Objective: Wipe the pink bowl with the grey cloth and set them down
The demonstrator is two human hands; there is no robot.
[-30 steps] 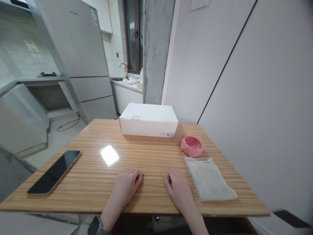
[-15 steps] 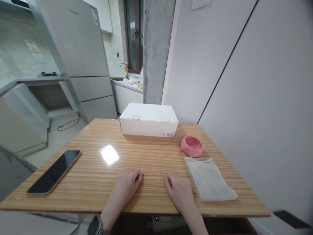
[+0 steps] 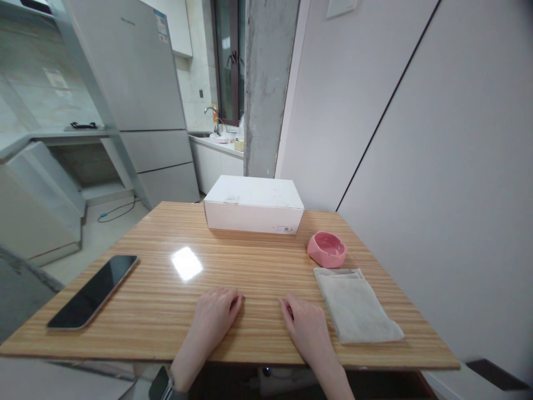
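Both my hands rest palm down on the wooden table near its front edge. My left hand lies flat with its fingers together, holding nothing. My right hand lies flat a little to the right, also holding nothing. A folded pale cloth lies just right of my right hand. A small pink bowl sits beyond the cloth. A closed white box stands at the table's far side. A dark phone lies face up at the left.
A wall runs close along the table's right side. A grey fridge stands at the back left, with a counter and sink behind it. A concrete pillar rises behind the box.
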